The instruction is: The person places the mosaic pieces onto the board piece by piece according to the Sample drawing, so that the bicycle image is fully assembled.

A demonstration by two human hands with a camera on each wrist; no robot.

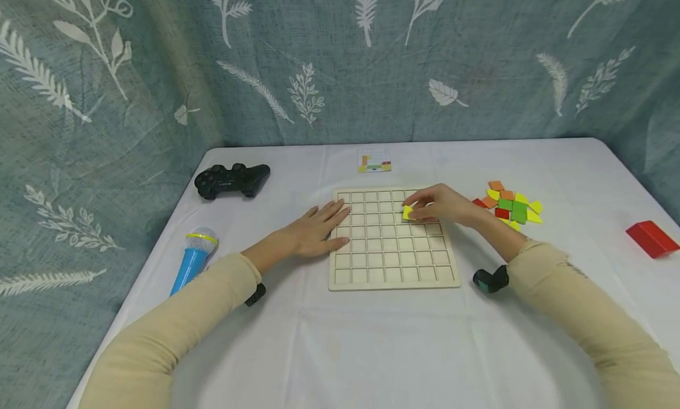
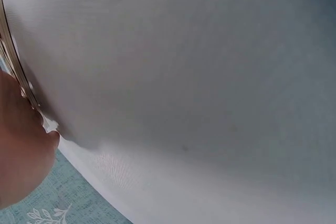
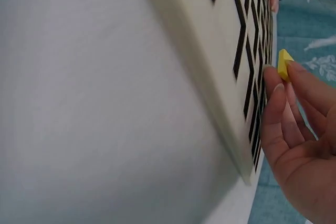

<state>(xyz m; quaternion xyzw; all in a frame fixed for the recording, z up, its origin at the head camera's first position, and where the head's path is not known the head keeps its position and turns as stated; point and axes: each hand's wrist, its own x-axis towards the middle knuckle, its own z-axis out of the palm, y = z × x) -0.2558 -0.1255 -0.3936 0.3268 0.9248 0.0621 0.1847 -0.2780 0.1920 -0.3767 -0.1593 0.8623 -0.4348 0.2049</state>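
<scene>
A pale wooden grid board (image 1: 393, 284) lies flat on the white-covered table. My left hand (image 1: 319, 231) rests with spread, straight fingers on the board's left edge; in the left wrist view only part of that hand (image 2: 23, 145) shows, beside the board's edge. Over the upper right squares, my right hand (image 1: 443, 205) pinches a small yellow tile (image 1: 407, 212) between thumb and fingers. The right wrist view shows the yellow tile (image 3: 284, 65) held up at the fingertips, close to the board's surface.
Right of the board lies a loose pile of coloured tiles (image 1: 519, 211). A small pattern card (image 1: 374, 160) is behind the board. A black game controller (image 1: 232, 180) and a blue toy microphone (image 1: 193, 261) lie at left, a red block (image 1: 653, 239) at far right.
</scene>
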